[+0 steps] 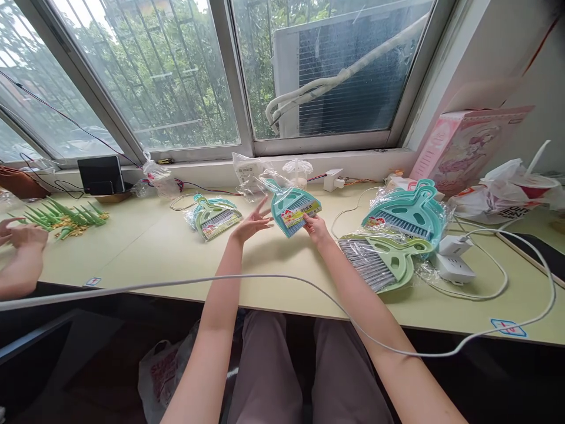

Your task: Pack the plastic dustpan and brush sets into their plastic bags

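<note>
My two knees, in dark trousers [271,371], reach under the counter [176,265] at six o'clock, and a white cable [282,276] sweeps across in front of both my forearms. At one o'clock lies a green dustpan-and-brush set [399,265] in clear wrap, its grey bristles toward me; a white power adapter [454,268] sits just beside it, toward two. At twelve o'clock my right hand [316,228] pinches the lower right edge of a turquoise dustpan-and-brush set [282,203], thumb over its printed label [300,215]; I hold it tilted above the counter, handle pointing away toward eleven. My left hand [252,225], a shade left of twelve, has its fingers spread wide right by the set's left edge; I cannot tell whether they touch it.

At ten o'clock another person's hand [29,235] is near green plastic plant pieces [66,218]. Toward eleven, a small pile of wrapped sets [216,219] lies with a green one on top. Beyond the green set at one are stacked turquoise sets [408,203]. Farther off stand a black tablet [100,175] at eleven, a lidded plastic cup [298,172] at twelve, and a pink box [474,147] at one, below the window [172,76].
</note>
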The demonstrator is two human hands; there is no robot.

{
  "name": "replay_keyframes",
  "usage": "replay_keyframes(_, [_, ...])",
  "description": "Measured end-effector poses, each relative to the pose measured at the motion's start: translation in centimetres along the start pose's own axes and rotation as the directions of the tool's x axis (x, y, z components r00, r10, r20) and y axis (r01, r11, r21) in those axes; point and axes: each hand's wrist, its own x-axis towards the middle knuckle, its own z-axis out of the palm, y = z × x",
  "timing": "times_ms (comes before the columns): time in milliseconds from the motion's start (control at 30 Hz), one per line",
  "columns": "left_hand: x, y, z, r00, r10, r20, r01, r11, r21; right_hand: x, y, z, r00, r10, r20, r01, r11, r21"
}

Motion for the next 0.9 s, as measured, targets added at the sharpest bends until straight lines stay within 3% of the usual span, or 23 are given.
replay_keyframes(67, [-0.1,-0.1,-0.1,0.996,-0.030,0.083,0.031,0.999,-0.009,0.2,-0.1,-0.1,0.999,-0.015,-0.031,0.016,1.000,0.014])
replay_keyframes(133, [0.0,-0.4,-0.1,0.995,0.009,0.098,-0.002,0.998,-0.066,0.2,-0.1,-0.2,0.999,-0.020,-0.025,0.021,1.000,0.008])
replay_keyframes(233, [0.2,-0.6,0.3,0.990,0.130,-0.056,-0.139,0.969,-0.206,0.0,0.0,0.0,0.999,-0.016,0.049,0.017,1.000,-0.006])
replay_keyframes(333, [0.2,0.0,1.0,0.942,0.201,-0.268,-0.282,0.908,-0.310,-0.5,0.4,0.6,0.990,-0.025,0.142,0.026,1.000,-0.005])
replay_keyframes(433, [0.0,1.0,1.9,0.901,0.242,-0.361,-0.366,0.870,-0.329,-0.9,0.8,1.2,0.986,-0.017,0.164,0.020,1.000,-0.016])
replay_keyframes(533, [-0.1,1.9,2.7,0.917,0.258,-0.305,-0.358,0.870,-0.339,-1.2,1.2,1.8,0.994,0.011,0.112,-0.007,0.999,-0.032])
replay_keyframes(700, [-0.2,2.2,2.8,0.965,0.206,-0.160,-0.248,0.914,-0.320,-1.4,1.4,2.1,0.999,0.031,-0.020,-0.031,0.999,-0.008])
replay_keyframes(800, [-0.6,2.1,2.0,0.955,0.211,-0.208,-0.264,0.925,-0.275,-1.5,1.4,2.0,1.000,0.025,-0.005,-0.025,1.000,0.007])
replay_keyframes(900, [-1.4,2.3,1.0,0.916,0.240,-0.322,-0.331,0.905,-0.266,-1.6,1.2,1.9,1.000,0.004,0.028,-0.005,1.000,0.024])
